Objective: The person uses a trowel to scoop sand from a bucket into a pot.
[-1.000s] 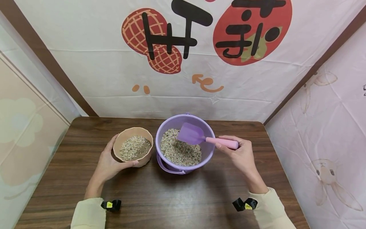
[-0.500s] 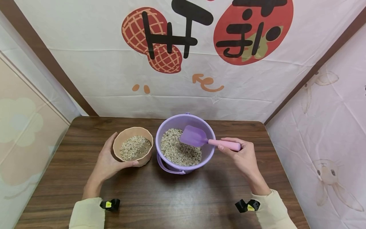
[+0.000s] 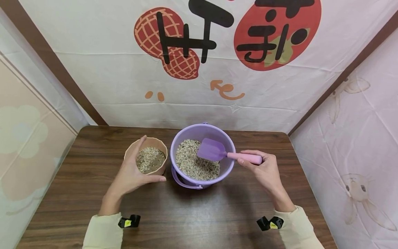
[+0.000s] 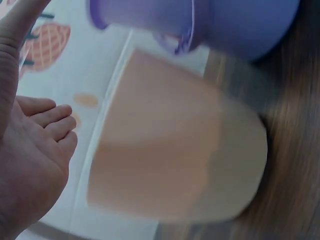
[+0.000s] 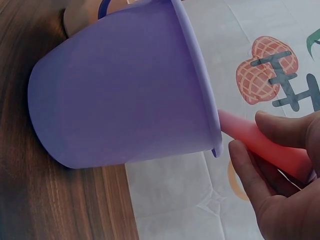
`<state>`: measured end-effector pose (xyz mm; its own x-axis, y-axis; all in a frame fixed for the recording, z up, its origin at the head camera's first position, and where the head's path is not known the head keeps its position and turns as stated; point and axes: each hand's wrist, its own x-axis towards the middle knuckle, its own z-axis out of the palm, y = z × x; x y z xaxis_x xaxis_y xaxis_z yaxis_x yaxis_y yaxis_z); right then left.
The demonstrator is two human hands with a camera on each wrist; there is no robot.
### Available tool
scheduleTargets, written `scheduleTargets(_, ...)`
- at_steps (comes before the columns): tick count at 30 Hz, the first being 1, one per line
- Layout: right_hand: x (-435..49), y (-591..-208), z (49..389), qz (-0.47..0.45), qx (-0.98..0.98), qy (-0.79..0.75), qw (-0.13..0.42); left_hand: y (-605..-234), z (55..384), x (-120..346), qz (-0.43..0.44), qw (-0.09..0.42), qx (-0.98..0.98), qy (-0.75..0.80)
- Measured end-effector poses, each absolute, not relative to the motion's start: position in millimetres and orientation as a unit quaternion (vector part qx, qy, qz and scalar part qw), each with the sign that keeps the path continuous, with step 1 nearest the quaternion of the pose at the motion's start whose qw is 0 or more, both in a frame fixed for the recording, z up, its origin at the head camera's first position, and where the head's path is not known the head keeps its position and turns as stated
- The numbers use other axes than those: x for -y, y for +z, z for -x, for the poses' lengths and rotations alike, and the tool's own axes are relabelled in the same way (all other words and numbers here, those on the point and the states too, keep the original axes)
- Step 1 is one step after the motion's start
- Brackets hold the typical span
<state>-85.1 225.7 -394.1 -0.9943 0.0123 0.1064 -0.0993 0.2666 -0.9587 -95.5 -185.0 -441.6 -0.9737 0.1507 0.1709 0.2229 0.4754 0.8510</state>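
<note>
A peach-coloured faceted bowl (image 3: 162,145) stands on the table, part filled with grit. My left hand (image 3: 132,174) is over its near left side, thumb and fingers spread. The left wrist view shows this hand (image 4: 35,165) apart from the bowl (image 4: 165,135), holding nothing. A purple bucket (image 3: 228,166) beside it holds more of the grit (image 3: 189,160). My right hand (image 3: 264,169) grips the pink handle of a toy shovel (image 3: 214,149), whose purple blade is over the grit inside the bucket. In the right wrist view thumb and fingers pinch that handle (image 5: 260,142).
The bucket's handle (image 3: 183,183) hangs down at its front left. The brown wooden table (image 3: 199,214) runs back to a printed white cloth wall (image 3: 124,114). More printed cloth (image 3: 342,155) borders the right side.
My left hand has let go of the bowl and risen over it, moving right. The right hand with the shovel has shifted slightly right and nearer. The bowl and bucket stay in place.
</note>
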Motion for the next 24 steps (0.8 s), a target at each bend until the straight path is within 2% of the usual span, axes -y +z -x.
scheduleTargets(11,-226.6,-395.1,85.1,-0.027,0.809,0.585,0.045,-435.2,104.9,137.5,0.168,-0.012,0.852,-0.496)
scheduleTargets(24,-227.0,-393.1,87.0,-0.033,0.814,0.579,0.042,-443.2,116.0,120.4,0.207,-0.008,0.832,-0.514)
